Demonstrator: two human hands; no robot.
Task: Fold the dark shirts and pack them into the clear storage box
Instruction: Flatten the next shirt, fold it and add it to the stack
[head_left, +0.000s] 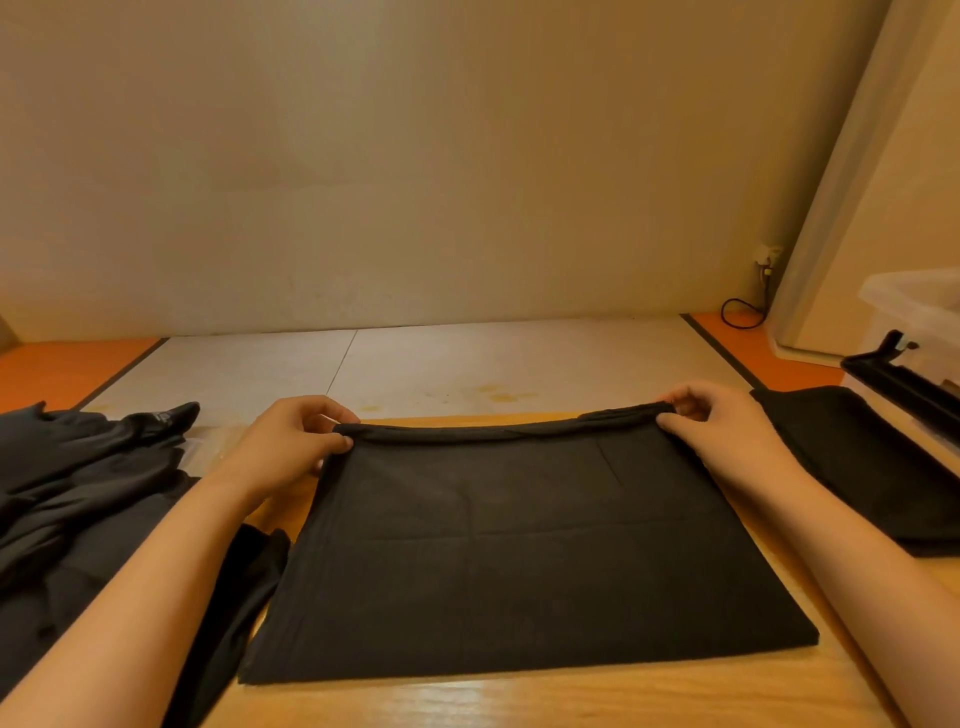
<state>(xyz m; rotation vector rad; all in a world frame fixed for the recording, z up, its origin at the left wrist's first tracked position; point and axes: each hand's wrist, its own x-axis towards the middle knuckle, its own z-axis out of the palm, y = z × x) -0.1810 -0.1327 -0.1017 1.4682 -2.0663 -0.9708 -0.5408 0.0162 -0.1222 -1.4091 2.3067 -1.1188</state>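
A dark shirt (519, 545), already folded into a flat rectangle, is laid in the middle of the surface (519, 701). Its far edge is pinched at the corners by the left hand (296, 441) and the right hand (711, 421), with the fingers curled round the cloth. One folded shirt (883, 467) is seen at the right near the clear box (914, 306), whose inside is hidden, so packing is judged hardly begun, and a crumpled pile (78, 493) at the left is yet to be folded.

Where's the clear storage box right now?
Head view, far right edge: clear storage box sits past the folded shirt, right of the right hand.
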